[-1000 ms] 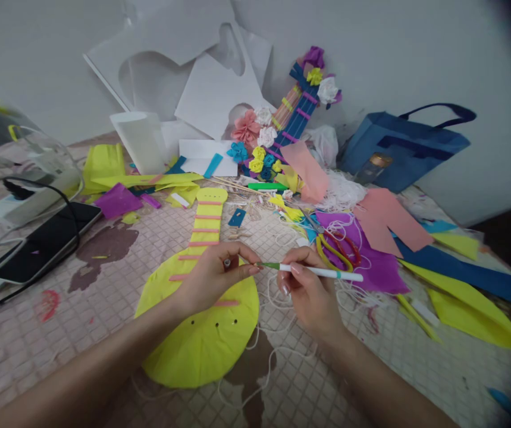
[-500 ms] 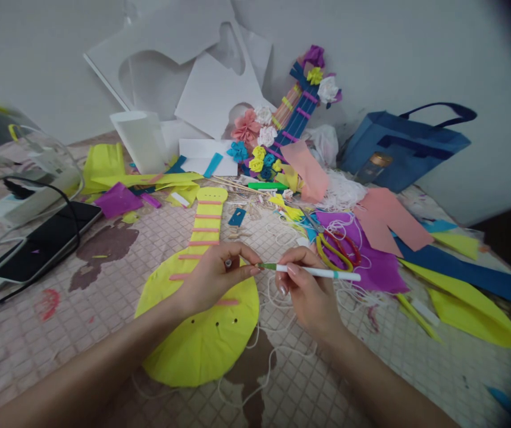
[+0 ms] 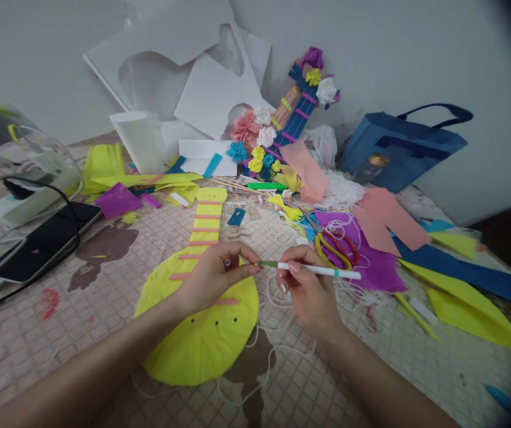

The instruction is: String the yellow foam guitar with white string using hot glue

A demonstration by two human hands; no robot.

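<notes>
My right hand [image 3: 306,285] is closed around a slim white pen [image 3: 335,272] with a teal band and a tapered green end. The pen lies nearly level and points left. My left hand [image 3: 219,273] has thumb and index finger pinched at the green tip; what they hold there is too small to make out. A small dark round end shows between its curled fingers. Under the left hand lies a flat yellow paper-covered guitar [image 3: 197,356] with pink strips across its neck and punched holes. White string [image 3: 268,368] trails beside the guitar and beneath the right hand.
Red and yellow scissors [image 3: 335,246] lie on purple paper [image 3: 380,270] at the right. Behind are a decorated blue guitar [image 3: 297,122], a white cup-like roll [image 3: 139,142] and a blue bag [image 3: 398,148]. At the left are a phone [image 3: 45,241] and a power strip [image 3: 27,193].
Both hands and the pen stay almost where they were. The view has shifted very slightly.
</notes>
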